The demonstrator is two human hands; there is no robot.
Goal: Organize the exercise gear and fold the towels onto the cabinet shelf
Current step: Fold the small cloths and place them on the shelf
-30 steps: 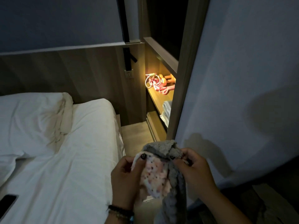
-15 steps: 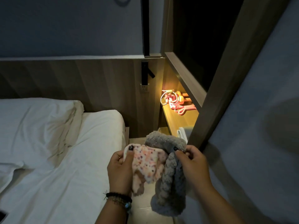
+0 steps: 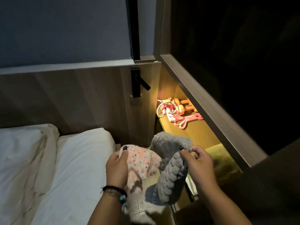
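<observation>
While both our hands hold cloth in front of us, we judge that we are at the towel-folding step. Our left hand point(image 3: 117, 166) grips a pale spotted towel point(image 3: 140, 164), thumb curled over its top edge. Our right hand point(image 3: 197, 161) pinches the upper edge of a fluffy grey towel point(image 3: 170, 169), which hangs down beside the spotted one and touches it. Neither looks neatly folded yet; both droop loosely.

Next, we think, each towel needs its edges brought together and flattened, then carrying forward and right to the lit shelf point(image 3: 193, 132). Bunched cloth could slip from a light pinch.

The shelf glows warm yellow inside a dark wooden cabinet point(image 3: 211, 101). At its far end lies the exercise gear: a pink and white jump rope point(image 3: 167, 109), orange dumbbells point(image 3: 183, 104) touching it, and a pink band point(image 3: 188, 120) just in front. Whether another towel lies lower down, we cannot tell.

To our left is a bed point(image 3: 48, 176) with white sheets and a pillow point(image 3: 21, 143), against a wooden headboard point(image 3: 65, 98) with a small black wall lamp point(image 3: 138, 82). The room is dim.
</observation>
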